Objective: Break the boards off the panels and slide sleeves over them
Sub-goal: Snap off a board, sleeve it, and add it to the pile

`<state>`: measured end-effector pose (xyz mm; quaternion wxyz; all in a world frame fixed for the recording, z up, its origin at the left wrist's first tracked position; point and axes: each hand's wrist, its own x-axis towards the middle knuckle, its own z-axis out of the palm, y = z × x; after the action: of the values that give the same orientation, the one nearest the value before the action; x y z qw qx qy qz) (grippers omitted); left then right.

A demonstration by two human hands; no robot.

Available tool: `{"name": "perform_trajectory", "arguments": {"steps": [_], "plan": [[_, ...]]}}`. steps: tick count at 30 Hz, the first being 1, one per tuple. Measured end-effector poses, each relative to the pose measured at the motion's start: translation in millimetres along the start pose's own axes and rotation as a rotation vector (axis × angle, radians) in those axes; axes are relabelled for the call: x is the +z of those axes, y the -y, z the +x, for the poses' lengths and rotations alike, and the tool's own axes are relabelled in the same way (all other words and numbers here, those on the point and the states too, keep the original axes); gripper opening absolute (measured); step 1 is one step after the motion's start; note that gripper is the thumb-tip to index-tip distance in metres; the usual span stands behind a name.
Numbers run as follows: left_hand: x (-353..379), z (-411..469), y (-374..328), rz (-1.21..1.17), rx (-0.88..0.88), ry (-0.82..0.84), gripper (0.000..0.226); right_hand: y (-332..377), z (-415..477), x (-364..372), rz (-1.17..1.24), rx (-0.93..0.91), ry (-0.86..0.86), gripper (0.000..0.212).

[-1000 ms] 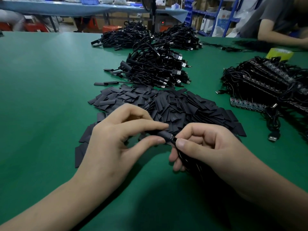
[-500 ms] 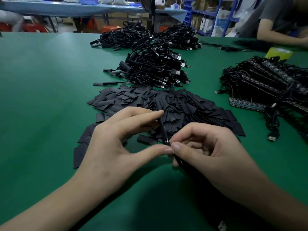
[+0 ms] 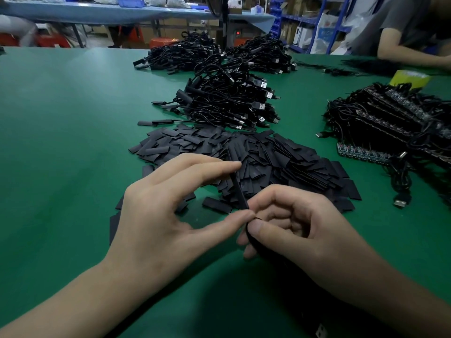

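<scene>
Sleeve (image 3: 237, 189): black, tilted above the surface (image 3: 61, 123), pinched end to end between forefinger and thumb of the left hand (image 3: 156, 215). Right hand (image 3: 295, 232): fingers curled, pinching a black cable (image 3: 249, 237) just below the sleeve. Sleeve pile (image 3: 268, 154) lies directly behind.

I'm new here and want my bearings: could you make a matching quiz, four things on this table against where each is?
Things
1 sleeve pile
2 panels
3 held sleeve
4 yellow roll

Places
a far right, behind the panels
b pinched by the left hand, beside the right hand gripping a cable
c centre, in front of the cable heap
d right side, level with the sleeve pile

Pairs: 1-c; 2-d; 3-b; 4-a
</scene>
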<state>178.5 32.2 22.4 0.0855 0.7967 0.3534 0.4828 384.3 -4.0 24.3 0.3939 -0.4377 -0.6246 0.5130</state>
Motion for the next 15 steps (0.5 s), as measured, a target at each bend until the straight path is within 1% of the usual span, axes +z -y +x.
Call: {"name": "perform_trajectory", "arguments": {"steps": [6, 10, 12, 15], "plan": [[-1.4, 1.3, 0.3, 0.012, 0.002, -0.042, 0.039, -1.8, 0.3, -0.9, -0.102, -0.012, 0.064, 0.021], [0.1, 1.8, 6.0, -0.054, -0.077, -0.065, 0.044, -1.6, 3.4, -3.7, -0.037, 0.056, 0.102, 0.012], [2.6, 0.6, 9.3, -0.098, -0.13, -0.044, 0.051, 1.4, 4.6, -7.3, -0.04, 0.085, 0.073, 0.008], [5.3, -0.6, 12.5, -0.149, -0.211, -0.008, 0.068, 15.1, 13.2, -21.0, -0.176, 0.07, -0.073, 0.008]]}}
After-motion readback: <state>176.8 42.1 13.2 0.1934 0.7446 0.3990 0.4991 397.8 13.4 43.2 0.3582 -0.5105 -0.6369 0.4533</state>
